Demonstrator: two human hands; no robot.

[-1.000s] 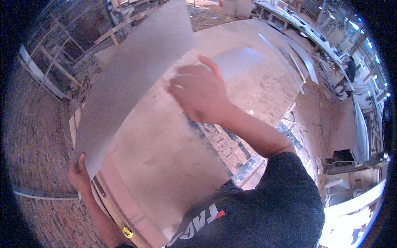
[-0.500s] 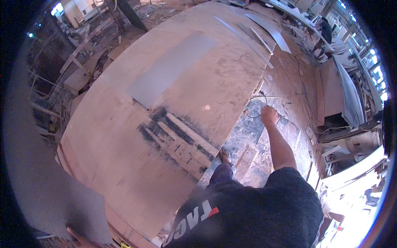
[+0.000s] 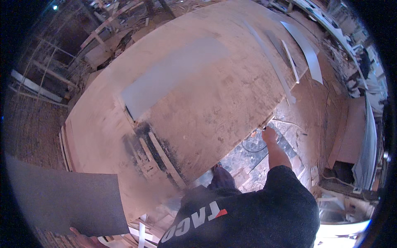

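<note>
At lower left, my left hand (image 3: 84, 240) grips the lower edge of a dark grey sheet (image 3: 70, 202); its thumb shows against the edge and the other fingers are hidden. My right hand (image 3: 269, 134) is closed at the near right edge of a large wooden worktable (image 3: 215, 99). By its fingertips is a small dark thing, too small to name. A thin black cable (image 3: 252, 150) loops just below that hand. On the tabletop lies a long light grey sheet (image 3: 173, 74).
Black-smeared slots with wooden strips (image 3: 165, 159) mark the table's near side. Narrow strips (image 3: 290, 62) and a pale curved sheet (image 3: 304, 49) lie at its far right. Boards (image 3: 351, 136) stand at right, and my foot is beside the table edge. Scraps litter the floor beyond.
The view has shifted, so the table appears turned. The grey sheet in my left hand has come further into view, lying flatter. My right hand is now closer to the table's edge.
</note>
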